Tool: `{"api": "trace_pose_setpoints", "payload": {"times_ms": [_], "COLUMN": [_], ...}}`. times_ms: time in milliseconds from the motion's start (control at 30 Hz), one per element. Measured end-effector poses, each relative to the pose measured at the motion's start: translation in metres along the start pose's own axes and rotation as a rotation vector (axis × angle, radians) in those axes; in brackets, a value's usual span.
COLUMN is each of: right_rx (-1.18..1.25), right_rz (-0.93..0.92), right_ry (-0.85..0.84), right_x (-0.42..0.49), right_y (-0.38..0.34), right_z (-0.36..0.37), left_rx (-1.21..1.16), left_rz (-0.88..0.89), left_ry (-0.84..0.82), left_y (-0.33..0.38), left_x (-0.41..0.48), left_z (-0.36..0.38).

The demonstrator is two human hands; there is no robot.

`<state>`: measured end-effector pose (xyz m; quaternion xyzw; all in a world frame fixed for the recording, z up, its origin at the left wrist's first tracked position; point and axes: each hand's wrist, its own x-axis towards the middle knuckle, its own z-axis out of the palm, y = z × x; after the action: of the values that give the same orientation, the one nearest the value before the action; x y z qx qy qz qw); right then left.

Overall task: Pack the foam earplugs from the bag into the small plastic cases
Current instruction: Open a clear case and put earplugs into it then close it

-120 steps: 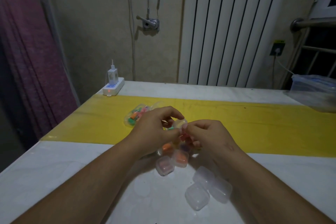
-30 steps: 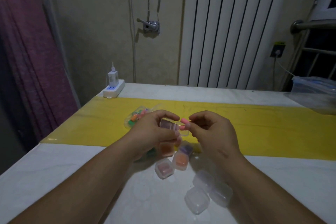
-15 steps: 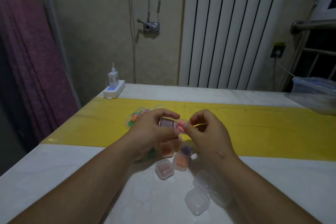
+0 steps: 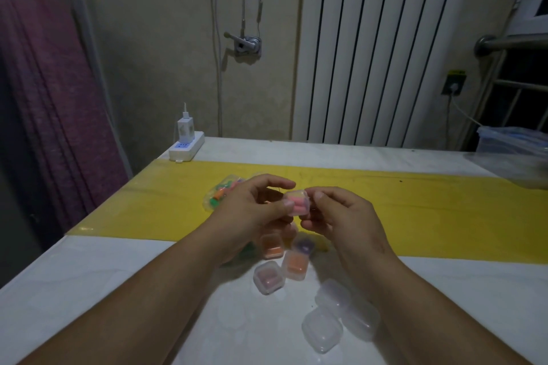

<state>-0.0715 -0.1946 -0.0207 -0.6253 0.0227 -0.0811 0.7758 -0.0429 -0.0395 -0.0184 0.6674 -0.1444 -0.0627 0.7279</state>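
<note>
Both my hands hold one small clear plastic case point(image 4: 297, 202) with pink earplugs inside, above the yellow strip. My left hand point(image 4: 252, 213) grips its left side with thumb and fingers. My right hand point(image 4: 338, 216) pinches its right side. The clear bag of coloured earplugs point(image 4: 221, 194) lies on the yellow strip behind my left hand, partly hidden. Below my hands lie several filled cases: orange ones point(image 4: 271, 246) point(image 4: 294, 267), a purple one point(image 4: 304, 246) and a pinkish one point(image 4: 268, 277). Three empty clear cases point(image 4: 321, 329) sit nearer me on the right.
The white table point(image 4: 89, 290) carries a yellow strip point(image 4: 415, 216) across its middle. A white power strip with a charger point(image 4: 186, 144) sits at the back left corner. A clear plastic box point(image 4: 516, 151) stands at the far right edge. A radiator lines the wall behind.
A pink earplug that my right hand pinched beside the case now lies inside it. The case has turned to face me and both hands hold its sides.
</note>
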Motion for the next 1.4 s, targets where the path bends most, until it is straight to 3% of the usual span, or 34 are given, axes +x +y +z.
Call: {"api": "trace_pose_setpoints", "payload": {"times_ms": [167, 367, 600, 700, 900, 1200, 1400], "right_rx": [-0.101, -0.136, -0.352, -0.445, -0.785, -1.068, -1.23], "right_rz": [0.019, 0.018, -0.185, -0.215, -0.095, 0.088, 0.003], "right_ry": [-0.09, -0.017, 0.099, 0.073, -0.054, -0.171, -0.171], "right_x": [0.0, 0.002, 0.012, 0.015, 0.022, 0.013, 0.01], "right_y": [0.001, 0.005, -0.003, -0.005, -0.009, -0.016, -0.007], "right_z": [-0.002, -0.003, -0.009, -0.017, -0.031, -0.03, -0.021], "left_rx": [0.067, 0.11, 0.306, 0.37, 0.432, 0.468, 0.509], "left_rz": [0.017, 0.027, 0.141, 0.179, 0.189, 0.188, 0.207], "left_ry": [0.034, 0.139, 0.277, 0.314, 0.356, 0.392, 0.454], "left_y": [0.002, -0.001, -0.009, -0.009, -0.008, -0.007, -0.011], "left_x": [0.001, 0.006, 0.011, 0.011, 0.011, 0.012, 0.016], "left_z": [-0.003, -0.003, -0.01, -0.011, -0.011, -0.013, -0.017]}}
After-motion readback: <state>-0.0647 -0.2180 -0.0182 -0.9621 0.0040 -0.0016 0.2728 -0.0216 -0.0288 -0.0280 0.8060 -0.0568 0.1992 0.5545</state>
